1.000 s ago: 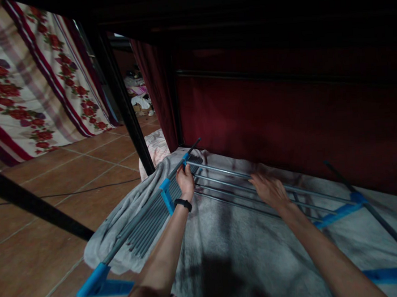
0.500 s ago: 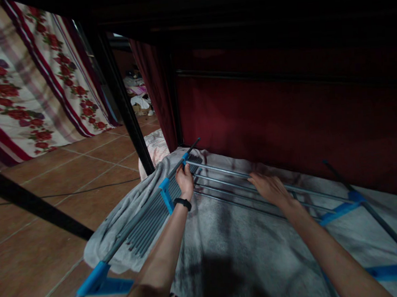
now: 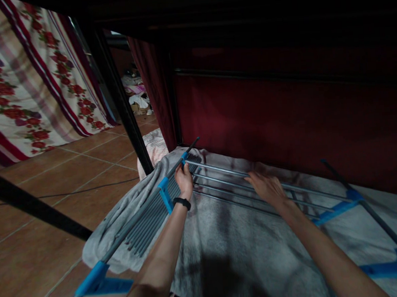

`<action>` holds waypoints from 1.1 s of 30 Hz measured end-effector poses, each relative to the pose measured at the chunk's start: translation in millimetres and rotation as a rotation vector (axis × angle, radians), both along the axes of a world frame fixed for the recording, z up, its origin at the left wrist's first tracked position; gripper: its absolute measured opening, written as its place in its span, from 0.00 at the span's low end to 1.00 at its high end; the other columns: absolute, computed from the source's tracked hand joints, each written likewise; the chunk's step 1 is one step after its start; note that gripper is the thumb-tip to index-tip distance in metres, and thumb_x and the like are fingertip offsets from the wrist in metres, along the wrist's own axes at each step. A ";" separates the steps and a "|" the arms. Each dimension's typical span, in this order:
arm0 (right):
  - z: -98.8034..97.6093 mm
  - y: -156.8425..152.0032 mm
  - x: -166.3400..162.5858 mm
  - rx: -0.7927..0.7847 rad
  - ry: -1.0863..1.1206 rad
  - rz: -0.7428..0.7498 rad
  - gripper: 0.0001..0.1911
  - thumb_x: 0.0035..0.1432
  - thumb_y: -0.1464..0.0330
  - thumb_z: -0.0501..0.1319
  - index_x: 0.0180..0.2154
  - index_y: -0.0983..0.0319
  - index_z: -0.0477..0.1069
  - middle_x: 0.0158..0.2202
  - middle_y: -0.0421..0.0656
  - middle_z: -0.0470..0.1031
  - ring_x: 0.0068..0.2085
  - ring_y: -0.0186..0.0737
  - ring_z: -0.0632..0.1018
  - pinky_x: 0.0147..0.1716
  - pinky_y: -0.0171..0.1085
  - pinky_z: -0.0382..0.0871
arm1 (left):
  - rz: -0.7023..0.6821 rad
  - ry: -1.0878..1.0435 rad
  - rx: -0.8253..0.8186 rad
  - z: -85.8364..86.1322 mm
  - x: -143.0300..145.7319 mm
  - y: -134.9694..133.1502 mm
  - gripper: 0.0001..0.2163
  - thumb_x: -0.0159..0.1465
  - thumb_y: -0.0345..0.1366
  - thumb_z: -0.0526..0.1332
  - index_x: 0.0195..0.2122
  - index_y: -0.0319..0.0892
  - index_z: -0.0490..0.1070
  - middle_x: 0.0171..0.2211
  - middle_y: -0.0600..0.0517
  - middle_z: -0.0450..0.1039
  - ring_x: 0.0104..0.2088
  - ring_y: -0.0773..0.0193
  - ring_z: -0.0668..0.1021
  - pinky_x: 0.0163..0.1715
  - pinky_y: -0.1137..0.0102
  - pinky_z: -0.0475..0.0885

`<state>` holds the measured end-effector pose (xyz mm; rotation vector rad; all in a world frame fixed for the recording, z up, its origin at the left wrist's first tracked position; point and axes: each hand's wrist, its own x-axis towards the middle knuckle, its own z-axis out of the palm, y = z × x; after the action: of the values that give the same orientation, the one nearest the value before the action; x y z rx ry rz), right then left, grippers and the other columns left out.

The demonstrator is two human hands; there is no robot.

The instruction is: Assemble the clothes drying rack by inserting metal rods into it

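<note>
1. The drying rack (image 3: 221,183) is laid flat across a grey blanket (image 3: 231,236), just in front of a dark red curtain (image 3: 284,116).
2. The left hand (image 3: 184,180) is closed around the rack's side rail near a blue bracket (image 3: 165,193); a black wristband (image 3: 182,203) is worn.
3. The right hand (image 3: 266,187) is laid open, palm down, on the grey bars; nothing is gripped.
4. A floral sheet (image 3: 20,87) is hung at the far left over the tiled floor (image 3: 52,184).

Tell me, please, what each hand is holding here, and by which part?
The left hand grips the drying rack by its side bar, near the far corner. The right hand lies flat on the rails, gripping nothing.
</note>
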<state>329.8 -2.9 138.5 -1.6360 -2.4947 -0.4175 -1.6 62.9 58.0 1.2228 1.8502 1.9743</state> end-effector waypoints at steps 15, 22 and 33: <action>17.5 3.3 -2.8 -0.127 -0.043 -0.013 0.22 0.79 0.60 0.44 0.45 0.57 0.75 0.44 0.48 0.85 0.46 0.47 0.85 0.37 0.39 0.64 | -0.002 -0.039 0.015 -1.6 1.2 1.1 0.14 0.70 0.40 0.60 0.50 0.39 0.79 0.55 0.36 0.82 0.62 0.43 0.79 0.69 0.51 0.67; 17.9 8.6 -0.8 -0.173 -0.040 0.000 0.23 0.79 0.60 0.43 0.46 0.57 0.76 0.43 0.47 0.85 0.45 0.47 0.85 0.40 0.39 0.67 | -0.003 -0.044 -0.017 -0.1 2.0 1.2 0.15 0.71 0.41 0.60 0.51 0.39 0.78 0.56 0.35 0.81 0.63 0.44 0.79 0.69 0.51 0.66; 14.8 11.0 -0.5 -0.203 0.033 -0.001 0.23 0.79 0.59 0.44 0.48 0.55 0.76 0.46 0.45 0.85 0.47 0.45 0.84 0.42 0.38 0.67 | 0.009 -0.047 -0.015 1.3 1.9 0.6 0.15 0.69 0.42 0.60 0.50 0.40 0.78 0.55 0.35 0.81 0.63 0.42 0.78 0.70 0.49 0.64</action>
<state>329.2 8.2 153.4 -1.6972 -2.5851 -0.1396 0.3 63.5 59.3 1.1559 1.8482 1.9730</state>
